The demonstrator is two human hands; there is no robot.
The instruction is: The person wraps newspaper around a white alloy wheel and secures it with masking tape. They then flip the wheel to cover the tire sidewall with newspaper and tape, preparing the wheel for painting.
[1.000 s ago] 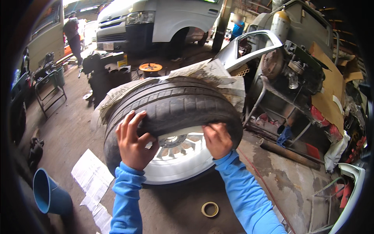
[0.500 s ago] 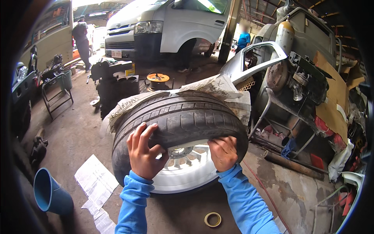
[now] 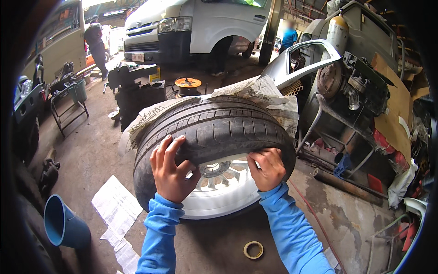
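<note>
A black tyre [image 3: 219, 130] on a white-painted spoked wheel rim [image 3: 223, 201] stands tilted in front of me. My left hand [image 3: 174, 171] grips the tyre's left shoulder, fingertips on the tread side and thumb bent in by the rim. Along the rim's upper edge, where it meets the tyre, runs a narrow cream strip that looks like masking tape [image 3: 222, 158]. My right hand [image 3: 267, 169] is closed at the strip's right end, fingers pinched against the tyre's inner edge; the fingertips are partly hidden. Newspaper sheets [image 3: 155, 113] stick out behind the tyre.
A tape roll [image 3: 253, 250] lies on the floor below the wheel. At left are newspaper pages [image 3: 116, 205] and a blue bucket [image 3: 66, 223]. A car door frame [image 3: 303, 64], metal stands and a pipe [image 3: 346, 186] crowd the right. Behind stand a white van [image 3: 182, 41] and two people.
My right hand has shifted slightly right along the rim edge, its thumb now showing more. The left hand keeps its grip on the tyre. The whole view has moved a little.
</note>
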